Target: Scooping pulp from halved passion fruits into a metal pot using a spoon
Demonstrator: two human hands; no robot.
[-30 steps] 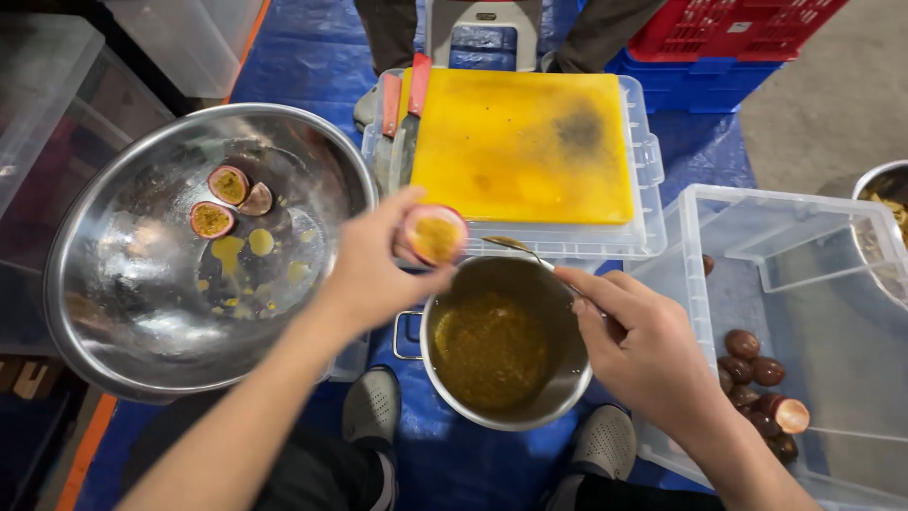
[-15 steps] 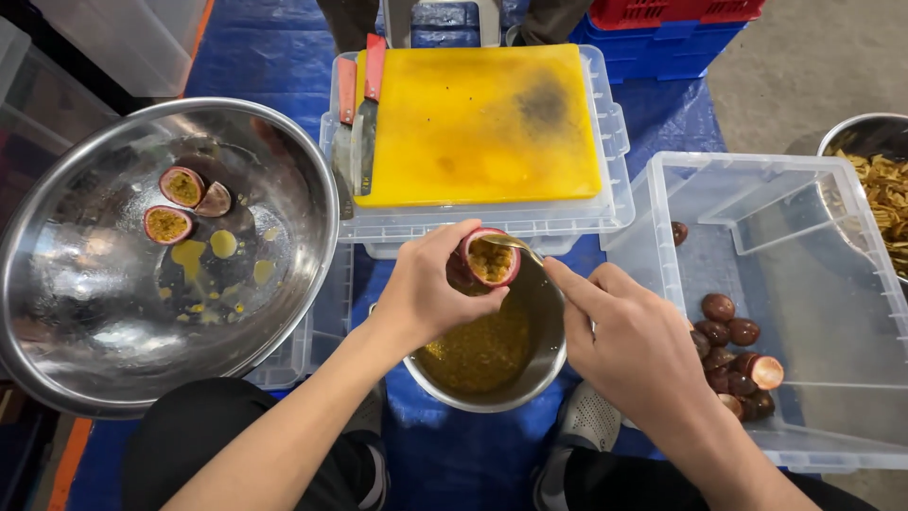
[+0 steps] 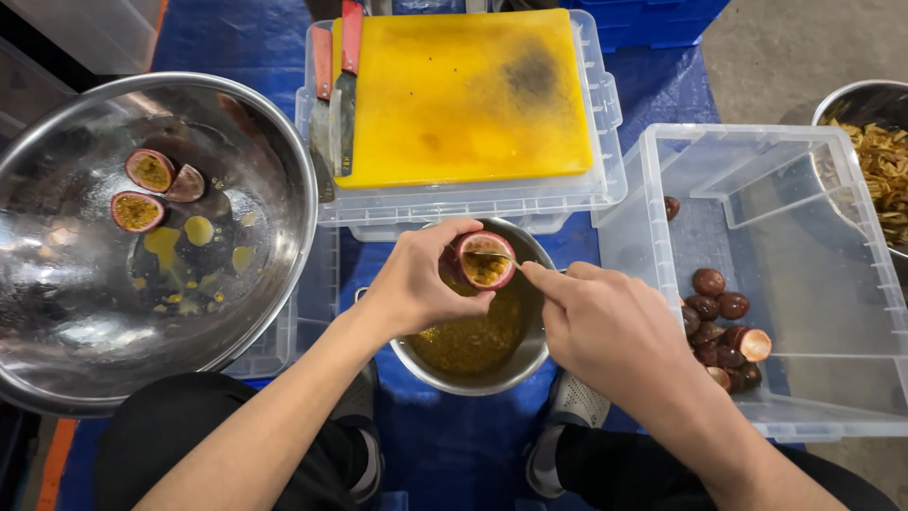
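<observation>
My left hand [image 3: 421, 284] grips a halved passion fruit [image 3: 485, 262], cut side tilted toward my right hand, over a small steel bowl [image 3: 515, 364] of yellow pulp. My right hand [image 3: 605, 326] holds a thin metal spoon [image 3: 492, 255] whose tip is in the fruit's pulp. A big steel bowl [image 3: 274, 180] at the left holds three more halves [image 3: 151, 170] and smears of juice.
A yellow cutting board [image 3: 463, 95] lies on an upturned clear bin at the top, two red-handled knives [image 3: 345, 85] at its left edge. A clear bin [image 3: 832, 397] on the right holds several empty shells [image 3: 721, 308]. Another steel bowl of peelings [image 3: 884, 161] sits far right.
The half fruit has come down from above the bowl's rim toward my right hand, and the spoon has entered its pulp. The view has shifted slightly right.
</observation>
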